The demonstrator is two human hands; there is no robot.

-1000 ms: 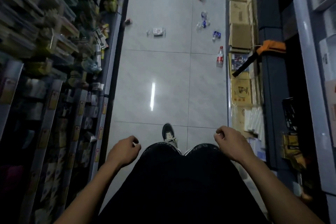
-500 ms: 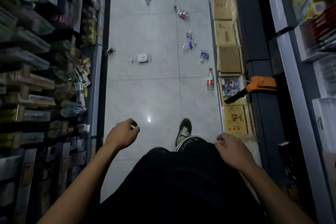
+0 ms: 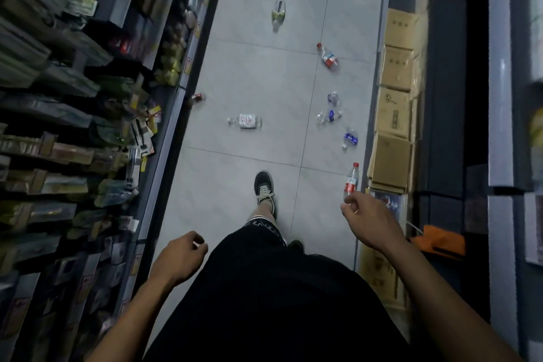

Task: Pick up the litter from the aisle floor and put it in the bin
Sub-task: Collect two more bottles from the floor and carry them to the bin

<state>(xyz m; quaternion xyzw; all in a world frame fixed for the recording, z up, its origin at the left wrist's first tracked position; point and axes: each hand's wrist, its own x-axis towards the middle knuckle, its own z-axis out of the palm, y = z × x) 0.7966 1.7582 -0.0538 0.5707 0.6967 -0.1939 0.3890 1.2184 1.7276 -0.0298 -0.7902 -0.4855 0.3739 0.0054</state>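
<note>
1. Down a narrow shop aisle, seen from a head camera looking at the floor [image 3: 241, 73], a person stands with one shoe [image 3: 265, 191] stepped forward on pale tiles.
2. Both hands hang in front of the body and hold nothing. The left hand [image 3: 179, 256] has its fingers loosely curled beside the hip. The right hand [image 3: 368, 222] reaches forward and low, fingers loosely curled too, just short of the nearest litter.
3. That nearest piece is an upright bottle [image 3: 351, 182] with a red cap and red label, standing close to the cartons [image 3: 392, 114] stacked along the right side.
4. Further on lie a crushed blue-label bottle [image 3: 350, 138], a cluster of crumpled clear plastic [image 3: 329, 116], a flattened white-label bottle [image 3: 245, 121], a small red scrap [image 3: 197, 96] by the left shelf [image 3: 97, 114], a red-label bottle [image 3: 328, 57] on its side, and a clear bottle [image 3: 278, 12] farthest away.
5. No bin is in view, so where the litter must go cannot be told.
6. Judged from this, the task is at its very start: nothing is picked up, all the litter seen is on the floor, and the red-capped bottle looks like the first target.
</note>
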